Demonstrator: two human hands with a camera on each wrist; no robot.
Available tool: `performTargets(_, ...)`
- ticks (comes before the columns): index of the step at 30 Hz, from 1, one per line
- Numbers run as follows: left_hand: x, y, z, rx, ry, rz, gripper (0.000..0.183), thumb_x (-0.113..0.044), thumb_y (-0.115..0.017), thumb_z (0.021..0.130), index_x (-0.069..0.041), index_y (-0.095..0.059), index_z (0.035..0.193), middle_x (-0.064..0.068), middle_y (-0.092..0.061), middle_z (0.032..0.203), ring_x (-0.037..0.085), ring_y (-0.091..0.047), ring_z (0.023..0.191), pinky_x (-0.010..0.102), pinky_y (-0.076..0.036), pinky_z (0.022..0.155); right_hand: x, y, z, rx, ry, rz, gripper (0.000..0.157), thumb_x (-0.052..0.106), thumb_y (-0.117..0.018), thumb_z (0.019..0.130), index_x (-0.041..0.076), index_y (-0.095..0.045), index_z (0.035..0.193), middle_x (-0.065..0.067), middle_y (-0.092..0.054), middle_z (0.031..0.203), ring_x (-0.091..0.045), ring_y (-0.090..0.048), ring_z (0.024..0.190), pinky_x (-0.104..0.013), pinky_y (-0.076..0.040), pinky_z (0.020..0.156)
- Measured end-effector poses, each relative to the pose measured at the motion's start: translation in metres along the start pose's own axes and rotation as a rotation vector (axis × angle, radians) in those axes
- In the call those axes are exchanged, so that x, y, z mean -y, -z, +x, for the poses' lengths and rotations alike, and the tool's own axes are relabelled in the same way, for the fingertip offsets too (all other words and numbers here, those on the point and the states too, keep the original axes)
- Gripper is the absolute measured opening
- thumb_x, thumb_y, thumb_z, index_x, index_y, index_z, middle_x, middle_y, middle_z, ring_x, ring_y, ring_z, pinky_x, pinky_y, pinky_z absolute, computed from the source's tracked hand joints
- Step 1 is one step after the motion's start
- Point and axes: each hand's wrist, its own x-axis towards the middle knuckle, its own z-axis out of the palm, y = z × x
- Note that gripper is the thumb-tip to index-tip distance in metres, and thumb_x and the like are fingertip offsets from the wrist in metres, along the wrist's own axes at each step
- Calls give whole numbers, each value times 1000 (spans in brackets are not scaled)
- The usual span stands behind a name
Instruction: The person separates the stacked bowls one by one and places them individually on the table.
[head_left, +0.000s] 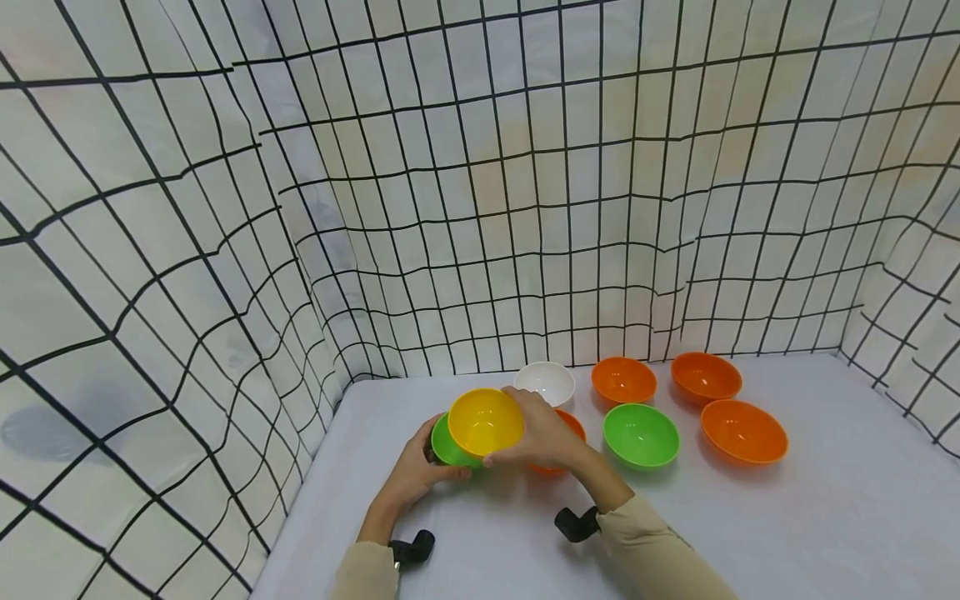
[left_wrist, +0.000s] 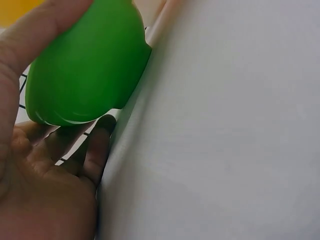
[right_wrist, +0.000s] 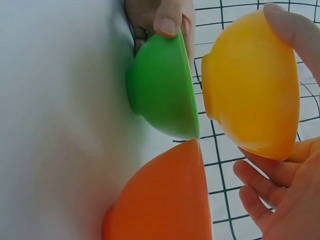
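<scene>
My right hand (head_left: 546,432) grips a yellow bowl (head_left: 486,423) by its sides, thumb on one side and fingers on the other. In the right wrist view the yellow bowl is upright and raised, its foot higher than the rim of a green bowl (right_wrist: 162,92). My left hand (head_left: 412,473) holds that green bowl, with the thumb against its near side and fingers around the far side; its base is at or just above the table. An orange bowl (right_wrist: 165,200) stands close beside the green one, partly hidden by my right hand in the head view.
A white bowl (head_left: 544,383) stands behind my right hand. To the right are another green bowl (head_left: 641,437) and three orange bowls, the nearest (head_left: 744,432) farthest right. A white cloth covers the table (head_left: 847,500). White walls with a black grid (head_left: 487,208) enclose the back and sides.
</scene>
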Motion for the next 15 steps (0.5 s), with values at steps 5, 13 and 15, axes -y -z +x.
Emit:
performTargets(5, 1, 4, 11, -6, -8, 19, 98, -23, -93, 73, -23, -40, 155, 2, -50, 154, 27, -46, 140, 59, -27, 125, -1, 0, -4, -21, 24, -27, 106, 57, -90, 65, 13, -45, 151, -5, -58, 138, -23, -53, 120, -48, -51, 101)
performTargets(13, 0, 10, 37, -25, 27, 74, 97, -13, -89, 78, -14, -35, 158, 13, -45, 157, 34, -44, 141, 59, -31, 123, -5, -3, -6, -18, 48, -109, 109, 59, -90, 65, 11, -45, 151, -6, -58, 140, -26, -51, 125, -50, -51, 103)
performTargets(15, 2, 11, 43, -33, 36, 86, 97, -12, -87, 78, -14, -34, 159, 14, -44, 157, 35, -44, 141, 59, -31, 123, -6, -4, -5, -23, 50, -136, 110, 61, -90, 64, 12, -45, 152, -7, -57, 142, -27, -50, 127, -52, -50, 106)
